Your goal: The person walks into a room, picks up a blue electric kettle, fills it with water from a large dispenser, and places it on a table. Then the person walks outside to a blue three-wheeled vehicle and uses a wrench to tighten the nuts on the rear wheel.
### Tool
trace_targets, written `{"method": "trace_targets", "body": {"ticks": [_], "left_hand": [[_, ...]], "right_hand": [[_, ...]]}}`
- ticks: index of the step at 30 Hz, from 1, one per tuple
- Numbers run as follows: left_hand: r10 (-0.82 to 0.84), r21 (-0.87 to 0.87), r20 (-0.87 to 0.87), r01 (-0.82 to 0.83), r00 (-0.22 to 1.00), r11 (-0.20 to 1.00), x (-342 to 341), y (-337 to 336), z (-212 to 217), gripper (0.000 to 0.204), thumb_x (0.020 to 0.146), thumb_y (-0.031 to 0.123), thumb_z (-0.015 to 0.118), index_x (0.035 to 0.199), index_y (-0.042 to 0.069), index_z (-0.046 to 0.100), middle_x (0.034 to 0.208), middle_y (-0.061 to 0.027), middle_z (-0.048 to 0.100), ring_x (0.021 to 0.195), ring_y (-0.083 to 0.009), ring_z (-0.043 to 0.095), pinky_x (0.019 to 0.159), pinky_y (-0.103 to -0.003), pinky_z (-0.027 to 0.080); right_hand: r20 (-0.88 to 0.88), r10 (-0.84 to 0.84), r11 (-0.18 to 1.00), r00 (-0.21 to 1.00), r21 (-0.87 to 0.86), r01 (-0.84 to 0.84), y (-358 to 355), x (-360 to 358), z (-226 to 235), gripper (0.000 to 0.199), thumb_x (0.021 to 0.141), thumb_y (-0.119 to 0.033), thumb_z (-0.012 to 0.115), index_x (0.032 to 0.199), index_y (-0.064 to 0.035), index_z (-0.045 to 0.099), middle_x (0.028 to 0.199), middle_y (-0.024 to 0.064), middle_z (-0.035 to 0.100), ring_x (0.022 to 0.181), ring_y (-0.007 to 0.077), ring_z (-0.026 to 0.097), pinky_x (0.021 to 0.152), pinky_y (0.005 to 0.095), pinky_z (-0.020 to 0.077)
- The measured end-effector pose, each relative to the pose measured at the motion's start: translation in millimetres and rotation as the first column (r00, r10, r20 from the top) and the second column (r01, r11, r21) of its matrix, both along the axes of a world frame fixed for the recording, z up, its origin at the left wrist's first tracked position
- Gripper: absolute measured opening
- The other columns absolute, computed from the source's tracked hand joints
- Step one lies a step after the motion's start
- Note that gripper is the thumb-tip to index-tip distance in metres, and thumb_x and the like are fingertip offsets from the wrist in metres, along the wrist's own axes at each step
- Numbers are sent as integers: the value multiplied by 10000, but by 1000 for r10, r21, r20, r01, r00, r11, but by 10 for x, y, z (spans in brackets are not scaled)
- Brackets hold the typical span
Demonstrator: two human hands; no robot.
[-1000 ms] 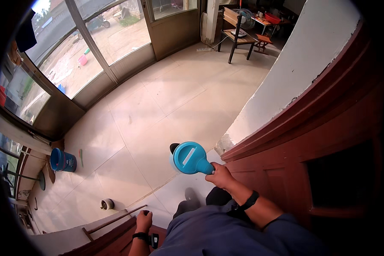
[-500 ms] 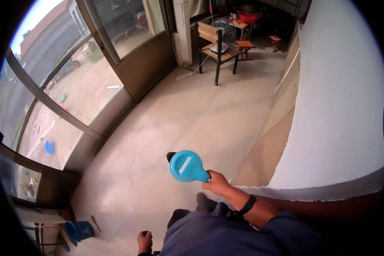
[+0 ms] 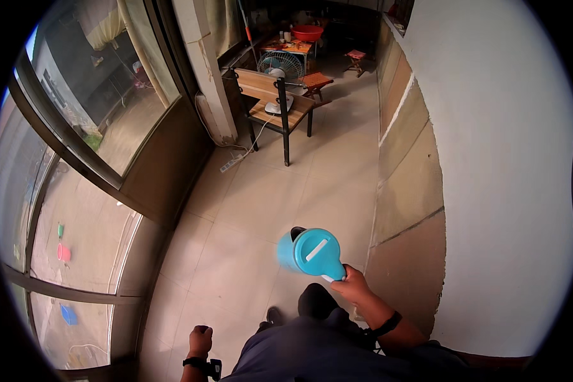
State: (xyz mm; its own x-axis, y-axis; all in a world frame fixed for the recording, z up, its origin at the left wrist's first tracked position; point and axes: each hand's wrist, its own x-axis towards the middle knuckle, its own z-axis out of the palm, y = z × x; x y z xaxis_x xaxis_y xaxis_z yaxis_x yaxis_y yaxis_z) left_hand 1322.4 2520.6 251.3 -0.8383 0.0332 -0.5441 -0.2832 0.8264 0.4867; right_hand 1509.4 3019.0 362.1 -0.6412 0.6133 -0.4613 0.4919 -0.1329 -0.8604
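A light-blue, round-lidded plastic jug (image 3: 309,253) with a pale bar across its lid and a dark spout hangs in the air in front of the person's body, above the beige tiled floor (image 3: 254,204). The right hand (image 3: 353,284) is clamped around its handle, at the jug's right, and bears it alone. The left hand (image 3: 200,342) hangs well apart at the person's left, fingers curled in; whether it holds anything small cannot be told. As for progress, the jug is picked up and its lid sits on, while it is not set down on any surface; the carrying looks to be in mid-course, though how much of it is left the view does not show. Whether the jug is full is hidden too. To the right of the jug rises a white-painted wall (image 3: 503,159) with stone-coloured lower panels (image 3: 410,248). Farther ahead stand a wood-and-black-metal chair (image 3: 264,83) with a round wire-caged fan (image 3: 280,65) behind its backrest, a white power strip (image 3: 232,164) on the floor, and a wide red basin (image 3: 307,32) on a low table.
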Motion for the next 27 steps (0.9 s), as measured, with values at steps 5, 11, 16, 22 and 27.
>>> {"method": "trace_targets", "body": {"ticks": [5, 11, 16, 22, 27], "left_hand": [[-233, -39, -17, 232, 972, 972, -1464, 1652, 181, 345, 859, 277, 651, 1029, -22, 680, 975, -195, 724, 943, -339, 694, 852, -413, 542], [-400, -70, 99, 407, 911, 911, -2354, 3734, 16, 393, 866, 319, 650, 1073, -14, 682, 1038, -199, 719, 1014, -338, 681, 901, -408, 530], [-474, -42, 133, 483, 870, 875, -2939, 5288, 234, 421, 875, 357, 636, 1097, 2, 678, 1059, -199, 714, 1034, -340, 675, 916, -408, 523], [-653, -25, 112, 659, 749, 751, -4064, 7345, 68, 433, 886, 383, 605, 1108, 17, 674, 1068, -194, 710, 1045, -357, 663, 927, -425, 517], [-816, 39, 84, 817, 572, 576, -4882, 9432, 152, 423, 889, 387, 590, 1114, 41, 680, 1078, -177, 706, 1062, -353, 653, 935, -426, 510]], "right_hand": [[33, -144, 989, 989, 48, 142, 1009, -361, -8, 393, 742, -144, 722, 1087, 21, 635, 897, 88, 674, 811, 146, 632, 719, 318, 514], [88, -172, 980, 981, 114, 162, 2528, -969, -171, 435, 719, -140, 726, 1109, 28, 631, 912, 109, 685, 820, 173, 645, 720, 330, 516], [84, -290, 957, 953, 37, 288, 3735, -1531, -236, 438, 711, -129, 718, 1106, 36, 629, 903, 111, 682, 819, 172, 642, 724, 329, 516], [22, -442, 897, 897, 12, 442, 5330, -2287, -338, 422, 703, -102, 700, 1092, 44, 629, 899, 89, 670, 833, 155, 624, 724, 321, 509], [10, -571, 821, 821, 46, 570, 6630, -2850, -258, 418, 688, -62, 676, 1086, 56, 625, 905, 86, 662, 822, 151, 611, 717, 313, 501]]}}
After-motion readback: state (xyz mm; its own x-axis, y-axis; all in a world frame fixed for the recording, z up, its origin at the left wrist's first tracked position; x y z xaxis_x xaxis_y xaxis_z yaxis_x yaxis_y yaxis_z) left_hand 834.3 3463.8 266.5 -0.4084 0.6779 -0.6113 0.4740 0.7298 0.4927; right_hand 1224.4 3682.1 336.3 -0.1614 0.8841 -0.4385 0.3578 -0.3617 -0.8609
